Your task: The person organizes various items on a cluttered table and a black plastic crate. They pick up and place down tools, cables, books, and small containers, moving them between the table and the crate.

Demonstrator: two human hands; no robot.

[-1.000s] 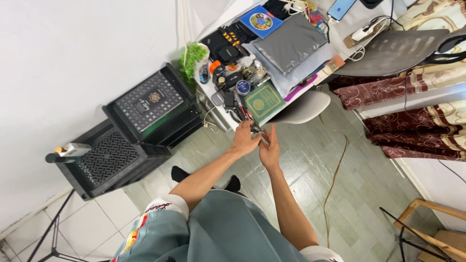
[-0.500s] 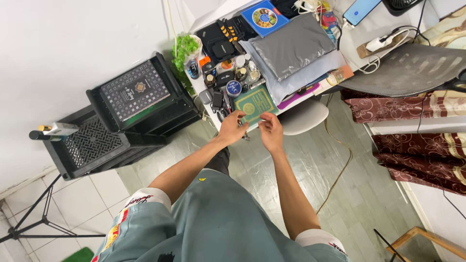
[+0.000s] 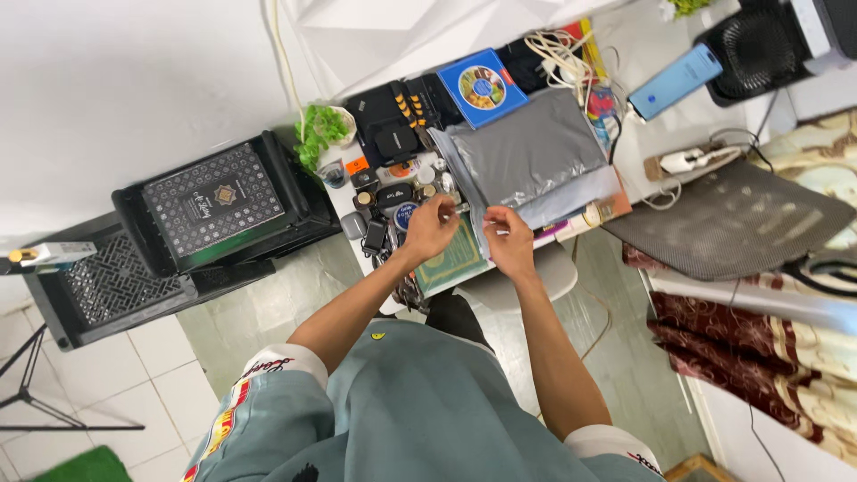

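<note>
My left hand [image 3: 431, 228] hovers over the front edge of a crowded white desk [image 3: 643, 134], fingers closed on a small shiny metal tool [image 3: 459, 207]. My right hand [image 3: 511, 243] is a hand's width to its right. Its fingers are curled at the near corner of a grey plastic bag [image 3: 527, 147], and I cannot tell whether they pinch anything. Under both hands lies a green book [image 3: 453, 265]. Small jars, tins and black pouches [image 3: 393, 192] crowd the desk left of my left hand.
Black crates [image 3: 107, 286] with a dark patterned book [image 3: 214, 201] stand left of the desk, by a small green plant [image 3: 317, 125]. A blue square case [image 3: 482, 87], blue phone [image 3: 674, 80], power strip [image 3: 687, 161] and grey mesh chair [image 3: 741, 219] lie beyond. A white stool [image 3: 544, 277] sits below.
Both hands have risen from below the desk edge to over the green book and drawn apart. The small tool has stayed in my left hand. The view has shifted toward the desk.
</note>
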